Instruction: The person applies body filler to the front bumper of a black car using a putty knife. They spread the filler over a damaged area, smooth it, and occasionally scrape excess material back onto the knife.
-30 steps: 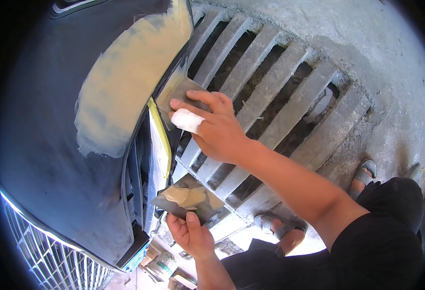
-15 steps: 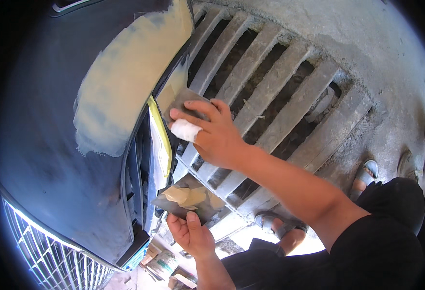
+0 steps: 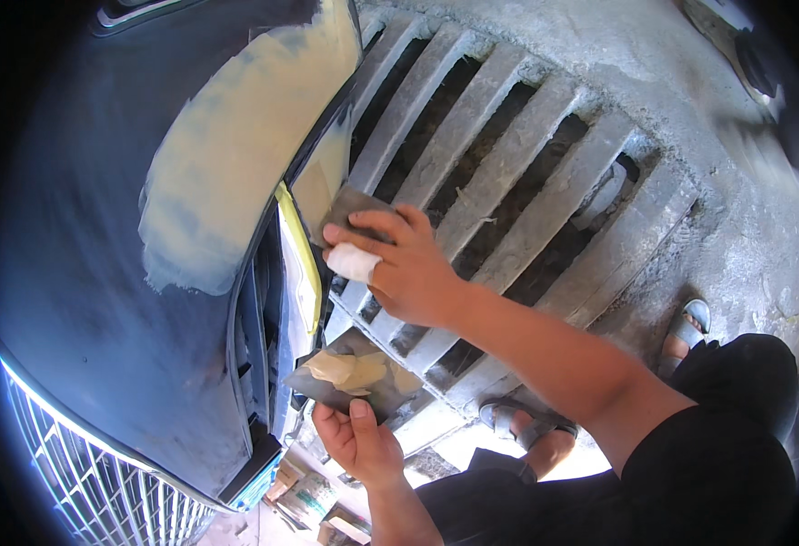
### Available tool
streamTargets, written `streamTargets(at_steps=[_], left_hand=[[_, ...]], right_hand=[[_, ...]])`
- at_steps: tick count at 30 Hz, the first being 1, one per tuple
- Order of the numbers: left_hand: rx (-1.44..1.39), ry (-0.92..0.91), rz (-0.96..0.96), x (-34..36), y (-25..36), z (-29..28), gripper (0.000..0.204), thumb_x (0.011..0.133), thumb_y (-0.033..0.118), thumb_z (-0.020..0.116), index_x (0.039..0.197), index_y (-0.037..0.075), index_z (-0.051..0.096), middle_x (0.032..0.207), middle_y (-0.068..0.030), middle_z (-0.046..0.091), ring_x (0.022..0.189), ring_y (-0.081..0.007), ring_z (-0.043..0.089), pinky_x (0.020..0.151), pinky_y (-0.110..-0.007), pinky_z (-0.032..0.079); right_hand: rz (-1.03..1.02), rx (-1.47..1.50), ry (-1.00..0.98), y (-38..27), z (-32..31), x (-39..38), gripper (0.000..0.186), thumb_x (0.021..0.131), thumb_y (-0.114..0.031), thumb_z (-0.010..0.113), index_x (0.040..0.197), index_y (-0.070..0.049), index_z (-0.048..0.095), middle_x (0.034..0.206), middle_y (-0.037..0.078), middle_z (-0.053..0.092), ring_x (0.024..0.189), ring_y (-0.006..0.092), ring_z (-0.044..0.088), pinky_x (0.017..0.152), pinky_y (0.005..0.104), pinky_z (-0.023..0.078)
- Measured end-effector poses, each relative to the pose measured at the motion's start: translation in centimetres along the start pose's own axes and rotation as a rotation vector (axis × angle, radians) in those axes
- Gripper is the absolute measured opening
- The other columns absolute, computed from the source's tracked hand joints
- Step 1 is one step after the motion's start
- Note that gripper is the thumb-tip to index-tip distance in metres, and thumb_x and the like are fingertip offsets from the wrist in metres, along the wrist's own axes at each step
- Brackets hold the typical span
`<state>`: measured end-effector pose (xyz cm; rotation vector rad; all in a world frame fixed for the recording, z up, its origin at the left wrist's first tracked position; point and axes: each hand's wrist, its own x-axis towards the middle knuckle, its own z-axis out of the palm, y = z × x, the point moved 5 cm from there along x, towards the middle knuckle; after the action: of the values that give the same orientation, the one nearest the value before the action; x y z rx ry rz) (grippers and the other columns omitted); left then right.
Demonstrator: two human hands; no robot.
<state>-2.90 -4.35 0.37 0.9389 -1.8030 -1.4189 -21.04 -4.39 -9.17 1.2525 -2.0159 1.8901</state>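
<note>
My left hand is closed on the near edge of a dark square metal plate, thumb on top. Beige putty lies in a soft heap on it. My right hand, a white bandage round one finger, grips a flat grey metal spreader. Its far edge meets or nearly meets the putty-coated side strip of a dark car body panel. A broad smooth patch of beige putty covers part of the panel's top.
Yellow tape and white masking line the gap beside the panel. A chrome grille is at lower left. Beneath my hands lies a slotted concrete drain grate. My sandalled feet stand at right; boxes lie below.
My right hand and the spreader have shifted slightly down and right along the side strip. The left hand and its plate stay put. A blurred dark shape has appeared at the upper right.
</note>
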Motion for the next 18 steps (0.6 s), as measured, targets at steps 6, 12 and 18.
streamTargets(at_steps=[6,12,18], left_hand=[[-0.001,-0.017,0.014,-0.1,0.2,0.0,0.036,0.098,0.003,0.053,0.132,-0.005,0.046,0.128,-0.015,0.058,0.117,-0.0199,0.056,0.104,-0.035,0.042],[0.026,0.017,0.001,-0.2,0.2,0.0,0.036,0.098,0.005,0.054,0.131,-0.006,0.045,0.128,-0.0156,0.058,0.116,-0.0195,0.056,0.103,-0.034,0.042],[0.047,0.05,-0.012,0.0,0.2,0.5,0.039,0.097,0.008,0.058,0.13,-0.008,0.044,0.126,-0.0175,0.06,0.114,-0.0198,0.058,0.102,-0.034,0.044]], right_hand=[[0.057,0.047,-0.042,1.1,-1.3,-0.2,0.055,0.071,0.005,0.068,0.121,-0.018,0.068,0.142,-0.003,0.057,0.127,0.0247,0.049,0.101,0.0459,0.035],[0.05,0.102,-0.05,1.6,-0.1,0.9,0.055,0.073,0.005,0.068,0.123,-0.017,0.064,0.143,-0.002,0.056,0.128,0.0261,0.049,0.101,0.0465,0.036],[0.065,0.186,-0.181,1.1,0.2,-1.7,0.046,0.078,0.0,0.066,0.121,-0.016,0.064,0.14,-0.001,0.058,0.126,0.0272,0.05,0.099,0.0485,0.036]])
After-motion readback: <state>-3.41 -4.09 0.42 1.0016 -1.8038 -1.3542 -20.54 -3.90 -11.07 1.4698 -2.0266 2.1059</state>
